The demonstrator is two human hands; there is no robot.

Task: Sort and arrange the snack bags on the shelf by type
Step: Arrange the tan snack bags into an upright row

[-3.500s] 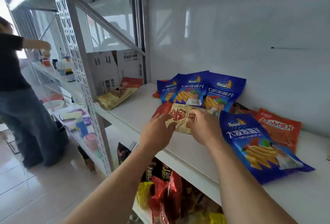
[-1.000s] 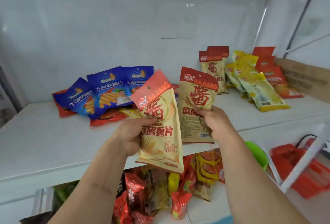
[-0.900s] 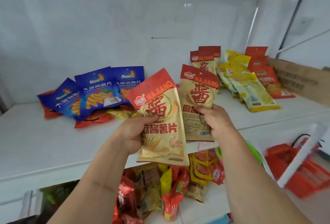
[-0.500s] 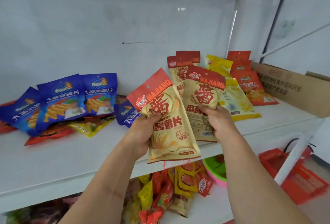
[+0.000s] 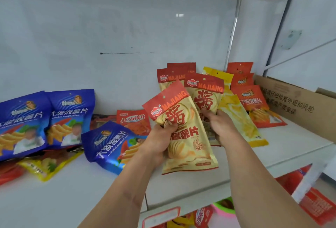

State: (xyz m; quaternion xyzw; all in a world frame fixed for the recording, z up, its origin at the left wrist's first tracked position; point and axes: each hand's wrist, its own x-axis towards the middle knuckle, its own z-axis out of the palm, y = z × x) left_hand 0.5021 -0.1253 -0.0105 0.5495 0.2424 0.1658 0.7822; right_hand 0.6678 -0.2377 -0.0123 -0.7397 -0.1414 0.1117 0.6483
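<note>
Above the shelf [image 5: 245, 169] near its front edge, the left hand [image 5: 160, 142] grips one beige bag [image 5: 183, 136] and the right hand [image 5: 221, 127] grips another [image 5: 205, 98], in front of the same bags [image 5: 169, 78] at the back edge.

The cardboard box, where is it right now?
The cardboard box stands at the shelf's far right end, just right of the orange-red bags.

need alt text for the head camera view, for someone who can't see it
Each hand grips one beige-and-red Majiang chip bag, the left hand its bag, the right hand its bag, above a white shelf. Matching bags stand behind; blue bags lie to the left.
</note>
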